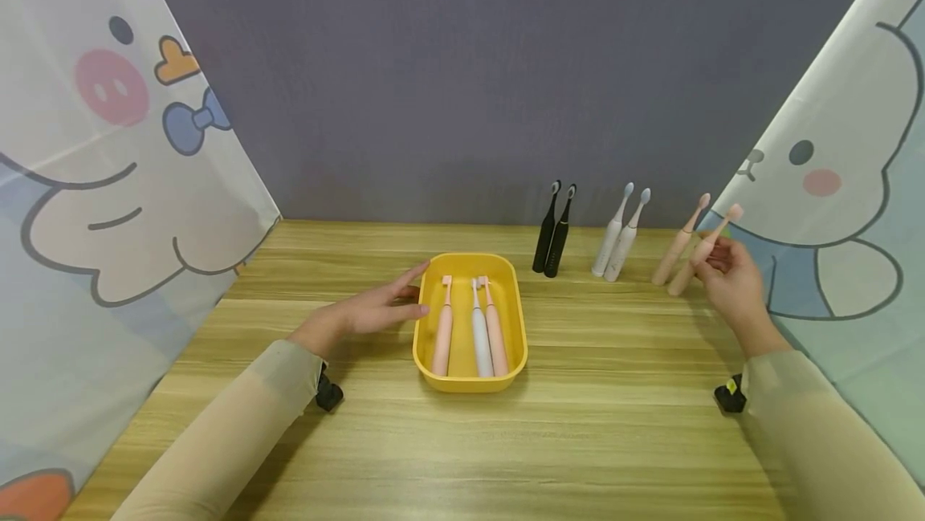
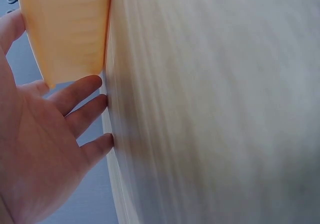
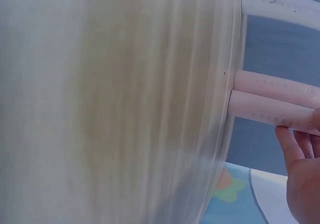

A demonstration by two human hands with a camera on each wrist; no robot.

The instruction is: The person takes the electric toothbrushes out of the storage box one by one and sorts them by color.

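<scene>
My right hand [image 1: 733,284] pinches the handle of a pink electric toothbrush [image 1: 685,278] that stands upright at the right of the table. A second pink electric toothbrush [image 1: 671,258] stands close beside it, on its left. In the right wrist view the fingers [image 3: 289,146] lie against the nearer pink handle [image 3: 265,109]. My left hand [image 1: 379,310] rests at the left rim of a yellow box [image 1: 522,328], its fingers spread and loosely extended. Inside the box lie a pink toothbrush [image 1: 443,336] on the left, and a white toothbrush [image 1: 480,340] beside another pink toothbrush [image 1: 496,336] on the right.
Two black electric toothbrushes [image 1: 556,248] and two white electric toothbrushes [image 1: 616,251] stand upright in pairs between the box and the pink pair. A grey wall [image 1: 448,87] rises behind the wooden table [image 1: 578,441]. Cartoon-printed cloths [image 1: 853,264] hang along both sides.
</scene>
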